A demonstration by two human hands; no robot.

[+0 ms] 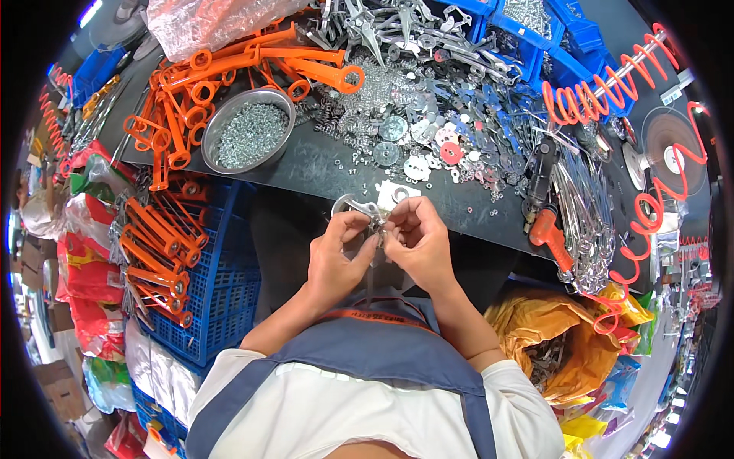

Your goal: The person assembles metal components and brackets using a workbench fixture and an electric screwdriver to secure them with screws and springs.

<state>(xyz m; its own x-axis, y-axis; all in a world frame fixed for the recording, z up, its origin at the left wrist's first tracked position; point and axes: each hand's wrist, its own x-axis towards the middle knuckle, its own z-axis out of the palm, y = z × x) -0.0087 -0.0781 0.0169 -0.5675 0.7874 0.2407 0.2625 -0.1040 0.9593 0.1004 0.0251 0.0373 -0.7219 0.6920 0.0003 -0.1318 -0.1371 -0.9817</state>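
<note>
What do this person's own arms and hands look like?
Both the left hand and right hand are bare, with no gloves, watch or cables showing. Short white sleeves leave the forearms uncovered; blue-grey apron straps cross the shoulders.

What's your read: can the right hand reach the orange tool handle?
Probably yes: mostly bare black tabletop separates the right hand and orange tool handle, though that hand's busy with a silvery metal part.

So there's a part (361,205) between the fingers (407,214), with springs (355,115) and discs (394,128) on the counter (325,162) straight ahead of them. Ahead-left you've got a bowl (210,139), handles (218,69) piled around its far and left sides, then a crate (222,283) with more handles (157,278) out left. Driver's (549,233) off right, sack (527,321) back-right.
</note>
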